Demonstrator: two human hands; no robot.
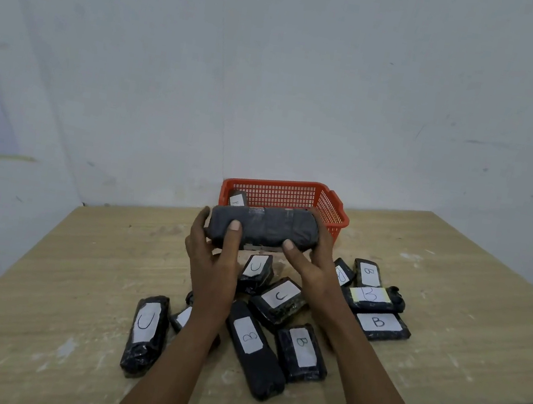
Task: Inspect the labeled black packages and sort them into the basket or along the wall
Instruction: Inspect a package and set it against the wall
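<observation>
On the left of the table (59, 260) lies a package marked C (145, 334), well apart from my hands. My left hand (212, 256) grips the left end of the held package (263, 227), thumb curled over its near face and fingers wrapped behind. I hold the bundle level above the pile, just in front of the red basket (333, 208), which already holds one labelled package (237, 199). My right hand (313, 264) clasps the right end the same way, thumb on the near lower edge. No label shows on the face turned towards me, so I judge the step is to roll it between both thumbs until the white label comes up, keeping both ends supported so the slick wrap doesn't slip. Only then should I choose basket or wall (310, 87). Below lie more C and B packages; to the right, a B cluster (377, 308) sits close together.
</observation>
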